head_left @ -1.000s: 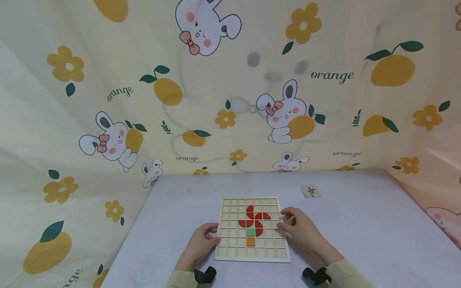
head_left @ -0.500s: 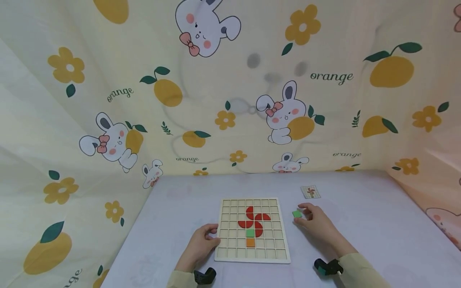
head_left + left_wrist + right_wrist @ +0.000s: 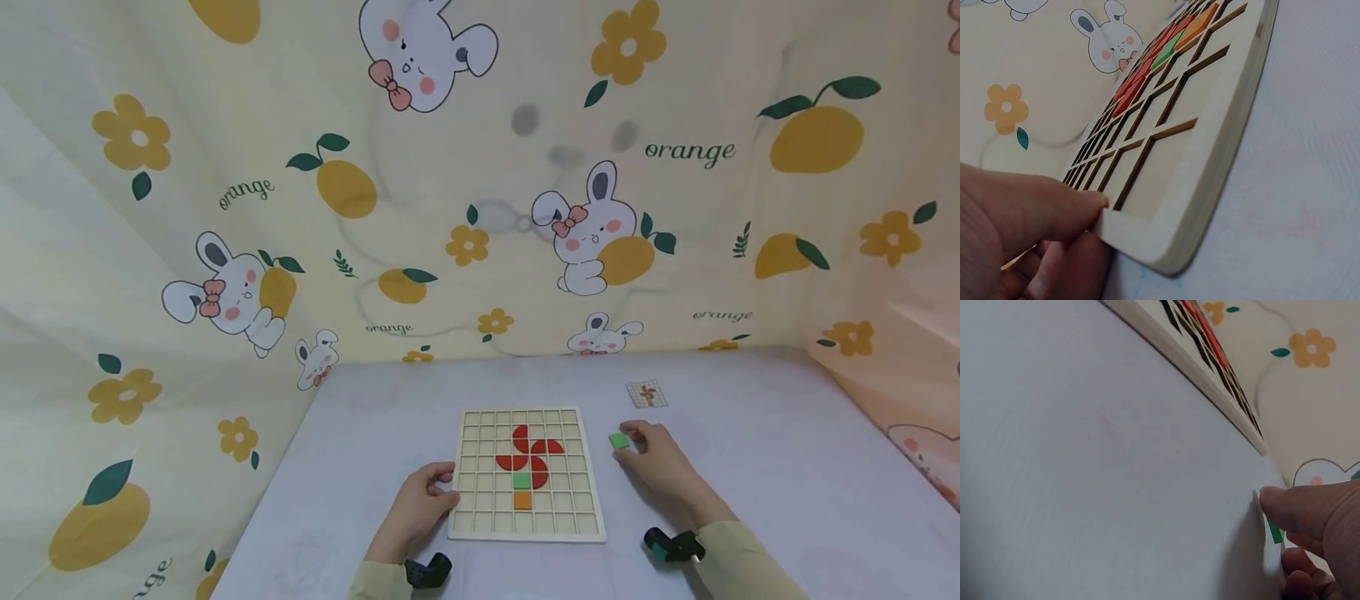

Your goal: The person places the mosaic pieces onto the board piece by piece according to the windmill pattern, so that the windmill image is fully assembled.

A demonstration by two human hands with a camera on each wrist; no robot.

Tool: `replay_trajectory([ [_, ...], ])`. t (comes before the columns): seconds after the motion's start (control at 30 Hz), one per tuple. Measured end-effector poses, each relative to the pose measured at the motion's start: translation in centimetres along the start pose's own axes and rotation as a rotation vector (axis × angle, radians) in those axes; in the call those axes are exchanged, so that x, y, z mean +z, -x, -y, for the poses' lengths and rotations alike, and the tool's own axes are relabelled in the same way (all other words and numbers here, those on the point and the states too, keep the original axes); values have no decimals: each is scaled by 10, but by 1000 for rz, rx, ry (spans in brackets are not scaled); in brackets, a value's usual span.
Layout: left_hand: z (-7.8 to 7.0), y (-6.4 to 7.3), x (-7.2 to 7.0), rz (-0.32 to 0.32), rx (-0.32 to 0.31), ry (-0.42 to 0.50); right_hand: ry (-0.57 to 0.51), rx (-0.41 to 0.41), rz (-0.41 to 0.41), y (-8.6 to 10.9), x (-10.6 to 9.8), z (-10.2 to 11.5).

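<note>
A square wooden grid board (image 3: 481, 517) lies on the table in the head view, with red curved pieces (image 3: 513, 462), a green square tile (image 3: 522, 480) and an orange square tile (image 3: 522, 500) set in its cells. My left hand (image 3: 416, 510) holds the board's left edge. In the left wrist view its thumb (image 3: 1054, 209) lies against the rim, the other fingers curled beside it and partly hidden. Right of the board, my right hand (image 3: 663, 467) pinches a second green square tile (image 3: 618, 440) between thumb and fingers. The right wrist view shows only a sliver of that tile (image 3: 1275, 531).
A small pattern card (image 3: 647, 393) printed with a similar pinwheel figure lies beyond my right hand. Behind the white table (image 3: 360, 417) hangs a cloth (image 3: 420, 225) printed with rabbits and oranges. A black wrist camera (image 3: 675, 546) sits on my right wrist.
My right hand has moved from the board's right edge outward to the right, and a green tile now shows between its fingers. My left hand stays at the board's edge.
</note>
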State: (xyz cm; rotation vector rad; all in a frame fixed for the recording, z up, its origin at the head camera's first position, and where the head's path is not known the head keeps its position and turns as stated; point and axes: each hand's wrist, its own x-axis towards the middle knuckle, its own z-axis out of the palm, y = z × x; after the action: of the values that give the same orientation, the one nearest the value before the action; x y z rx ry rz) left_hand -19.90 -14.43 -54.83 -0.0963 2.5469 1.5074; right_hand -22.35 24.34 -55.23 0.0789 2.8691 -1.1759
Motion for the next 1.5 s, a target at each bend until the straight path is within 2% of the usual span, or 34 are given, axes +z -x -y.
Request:
replay_trajectory([
  [0.37,0,1,0,-2,11,0,-8,22,-30,0,4,3],
  [0.9,-1,-1,0,-7,-16,-15,13,22,-55,0,8,2],
  [1.13,1,-2,0,0,1,-6,17,12,-68,3,8,4],
  [1.5,3,-2,1,-10,-12,-8,1,0,-49,6,3,8],
])
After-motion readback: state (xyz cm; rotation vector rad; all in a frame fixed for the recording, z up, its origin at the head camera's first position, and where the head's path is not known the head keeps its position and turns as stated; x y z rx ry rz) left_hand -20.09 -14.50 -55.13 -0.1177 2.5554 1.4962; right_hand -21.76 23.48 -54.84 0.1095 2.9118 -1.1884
